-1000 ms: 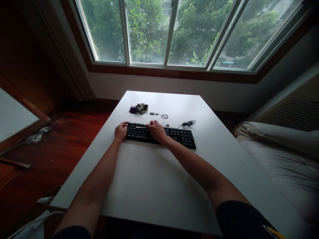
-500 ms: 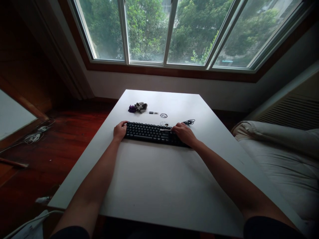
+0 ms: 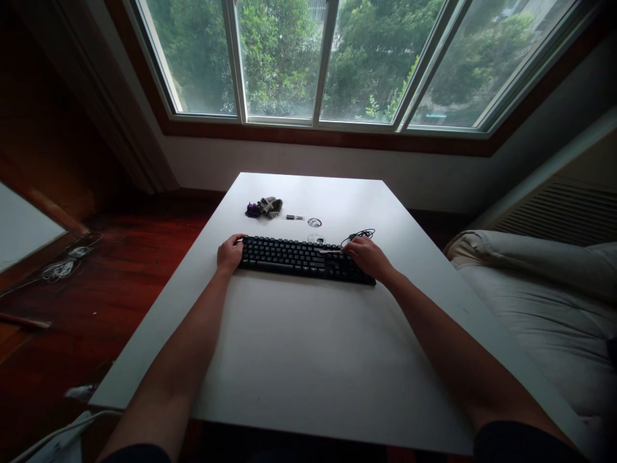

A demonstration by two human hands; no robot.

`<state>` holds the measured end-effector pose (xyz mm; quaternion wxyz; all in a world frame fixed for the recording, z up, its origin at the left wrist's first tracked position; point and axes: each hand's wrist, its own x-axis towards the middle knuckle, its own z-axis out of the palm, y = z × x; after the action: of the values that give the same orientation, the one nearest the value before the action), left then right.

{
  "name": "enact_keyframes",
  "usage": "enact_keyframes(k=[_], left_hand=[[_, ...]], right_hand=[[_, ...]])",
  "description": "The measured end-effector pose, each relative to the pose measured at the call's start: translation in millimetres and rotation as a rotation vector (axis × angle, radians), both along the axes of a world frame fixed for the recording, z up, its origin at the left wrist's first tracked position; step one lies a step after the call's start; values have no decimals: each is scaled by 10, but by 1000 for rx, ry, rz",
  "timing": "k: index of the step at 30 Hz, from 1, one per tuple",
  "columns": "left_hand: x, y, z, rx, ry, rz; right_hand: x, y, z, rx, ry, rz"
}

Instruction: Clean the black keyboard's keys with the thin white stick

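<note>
A black keyboard [image 3: 294, 257] lies across the white table. At its left end my left hand [image 3: 230, 253] is closed around the edge, thumb towards the keys. My right hand [image 3: 369, 256] is over the right part of the keyboard, its fingers pinching a thin pale stick [image 3: 330, 251]. The stick points left, low over the keys; its tip is too small to make out, and I cannot tell whether it touches them. Just behind the right hand is a coiled black cable [image 3: 361, 235].
Behind the keyboard lie two small round clear items [image 3: 314, 222], [image 3: 316, 238], a slim dark-and-metal tool [image 3: 294, 217], a crumpled grey cloth [image 3: 271, 206] and a purple item [image 3: 252, 209]. The white table [image 3: 299, 360] stands before a window, with a pale cushioned seat [image 3: 535, 308] at right.
My right hand has shifted right along the keyboard with the stick, uncovering more of the right-hand keys. My left hand keeps its grip on the left end.
</note>
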<state>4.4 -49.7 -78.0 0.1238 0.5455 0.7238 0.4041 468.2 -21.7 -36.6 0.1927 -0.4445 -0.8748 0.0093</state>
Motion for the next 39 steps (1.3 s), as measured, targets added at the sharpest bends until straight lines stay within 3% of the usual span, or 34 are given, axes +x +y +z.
enact_keyframes(k=[5, 9, 22, 26, 30, 39], left_hand=[[-14, -5, -6, 2, 1, -3], [-37, 4, -25, 6, -3, -6], [-1, -7, -26, -2, 43, 43], [20, 1, -18, 1, 58, 53], [33, -2, -3, 2, 70, 60], [14, -5, -14, 21, 53, 37]], right_hand=[[-403, -82, 41, 27, -24, -23], [-354, -96, 62, 29, -33, -21], [1144, -142, -48, -27, 15, -122], [1377, -130, -104, -20, 59, -139], [1213, -109, -149, -17, 98, -103], [331, -12, -129, 62, 131, -33]])
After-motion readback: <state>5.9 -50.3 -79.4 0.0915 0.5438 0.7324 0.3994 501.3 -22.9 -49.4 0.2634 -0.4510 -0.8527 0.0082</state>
